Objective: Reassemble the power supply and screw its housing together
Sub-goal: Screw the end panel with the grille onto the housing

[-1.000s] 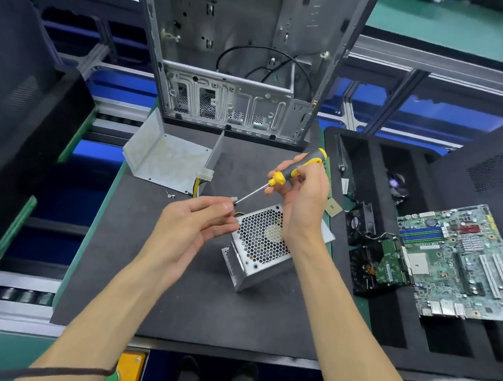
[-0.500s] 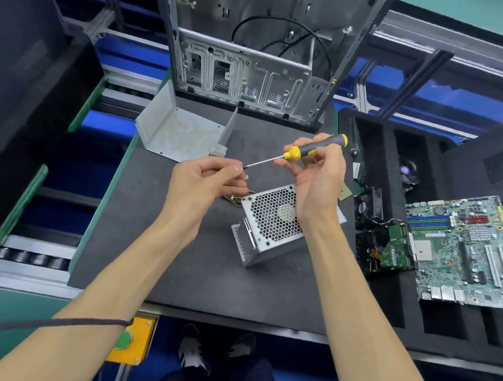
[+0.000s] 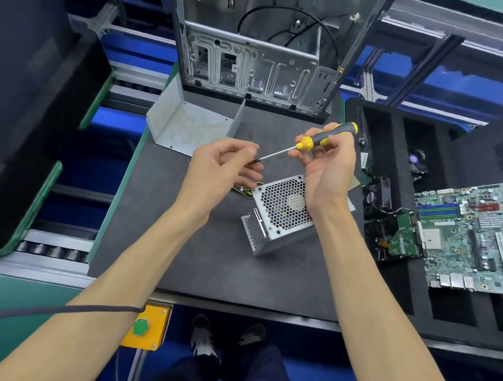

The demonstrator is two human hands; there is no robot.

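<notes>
The right hand [image 3: 328, 164] grips the screwdriver [image 3: 326, 137] by its handle, up in the air. The left hand [image 3: 215, 168] pinches its tip with curled fingers. The power supply [image 3: 278, 214] sits on the mat [image 3: 206, 262], just below both hands.

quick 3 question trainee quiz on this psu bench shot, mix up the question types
1. True or false: the right hand grips the screwdriver by its handle.
2. The power supply rests on: A) the black mat B) the motherboard C) the foam tray
3. Fill in: the left hand has its fingertips at the screwdriver's ____.

Key: 1 true; 2 A; 3 tip
</notes>
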